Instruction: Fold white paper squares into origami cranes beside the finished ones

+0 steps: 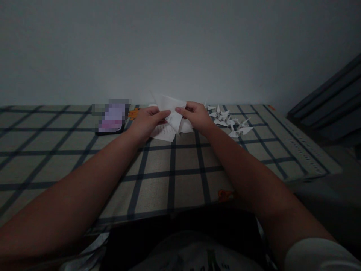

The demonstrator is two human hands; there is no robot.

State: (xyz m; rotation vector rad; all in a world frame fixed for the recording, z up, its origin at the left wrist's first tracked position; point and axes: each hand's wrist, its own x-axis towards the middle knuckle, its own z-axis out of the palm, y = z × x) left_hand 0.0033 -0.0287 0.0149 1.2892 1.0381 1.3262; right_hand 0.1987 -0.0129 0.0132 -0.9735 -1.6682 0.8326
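Observation:
Between my two hands is a folded sheet of white paper [172, 105], raised a little over the table. My left hand [146, 121] pinches its left side between thumb and fingers. On the opposite side, the thumb and fingers of my right hand [196, 114] close on the paper's right edge. Below it lie loose sheets of paper [163, 133], one with lines of print, partly covered by my hands. Several folded paper cranes [225, 118] sit in a cluster just right of my right hand.
A phone [113, 117] with a blurred screen stands tilted at the left, near the wall [180, 45]. The checked tablecloth [186, 162] covers the table and bears orange printed patches. Grey folded curtain or panel material [329, 90] is at the far right.

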